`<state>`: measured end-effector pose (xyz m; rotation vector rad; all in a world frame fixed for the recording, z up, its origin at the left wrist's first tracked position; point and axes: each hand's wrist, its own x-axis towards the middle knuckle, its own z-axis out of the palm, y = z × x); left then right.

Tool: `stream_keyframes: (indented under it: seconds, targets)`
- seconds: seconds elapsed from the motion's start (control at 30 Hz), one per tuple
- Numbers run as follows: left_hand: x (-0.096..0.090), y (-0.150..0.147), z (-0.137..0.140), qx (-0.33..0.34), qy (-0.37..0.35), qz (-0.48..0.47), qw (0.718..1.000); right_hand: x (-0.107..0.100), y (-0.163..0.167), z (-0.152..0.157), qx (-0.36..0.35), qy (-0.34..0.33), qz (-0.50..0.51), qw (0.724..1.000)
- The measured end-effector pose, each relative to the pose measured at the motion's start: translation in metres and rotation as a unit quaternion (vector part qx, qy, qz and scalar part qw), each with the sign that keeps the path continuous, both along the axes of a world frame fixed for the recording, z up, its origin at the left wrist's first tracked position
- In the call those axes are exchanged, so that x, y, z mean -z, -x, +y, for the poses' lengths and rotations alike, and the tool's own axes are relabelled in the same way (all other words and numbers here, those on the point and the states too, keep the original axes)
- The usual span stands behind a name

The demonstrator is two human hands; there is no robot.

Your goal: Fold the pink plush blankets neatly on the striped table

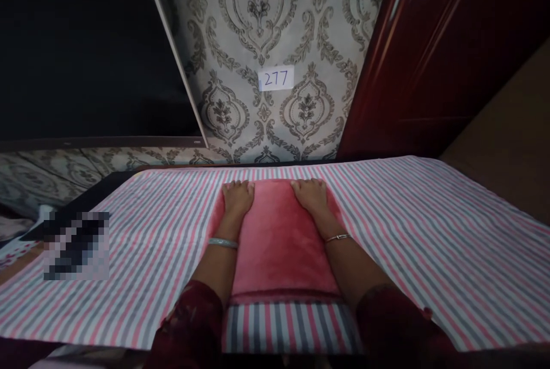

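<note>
A pink plush cloth (277, 237), which looks like a towel or small blanket, lies flat as a neat rectangle on the striped tablecloth (412, 220). On its far left corner rests my left hand (238, 197), palm down, fingers reaching to the far edge and thumb turned inward. My right hand (311, 194) lies the same way over the far right corner. Both hands touch the cloth with fingers laid on it rather than closed. A darker seam runs along the cloth's near edge. Whether any fingertip is tucked under the far edge is hard to see.
Behind the table stands a patterned wall with a white paper label (276, 78) reading 277. A large black screen (94, 54) is at the left, a dark red wooden panel (429, 54) at the right. A blurred-out patch (76, 246) covers something dark on the tablecloth's left.
</note>
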<state>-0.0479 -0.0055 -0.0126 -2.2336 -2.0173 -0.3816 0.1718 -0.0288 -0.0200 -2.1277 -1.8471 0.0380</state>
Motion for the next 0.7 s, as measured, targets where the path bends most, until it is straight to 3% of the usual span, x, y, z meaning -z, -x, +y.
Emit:
stream_keyframes:
  seconds: [0.2, 0.47, 0.57, 0.7]
  targets:
    - [-0.007, 0.023, 0.003, -0.134, 0.061, -0.096, 0.984, 0.001, -0.003, -0.001, -0.003, 0.001, -0.001, 1.000]
    - [-0.010, 0.043, 0.013, -0.182, 0.085, -0.174, 0.964, -0.001, -0.006, 0.001, -0.001, -0.027, 0.036, 0.999]
    - [-0.010, 0.056, 0.017, -0.195, 0.105, -0.207, 0.953, -0.002, -0.024, 0.002, 0.049, -0.058, 0.129, 0.989]
    - [-0.007, 0.066, 0.020, -0.204, 0.121, -0.248, 0.939, -0.001, -0.052, 0.001, 0.133, -0.006, 0.212, 0.968]
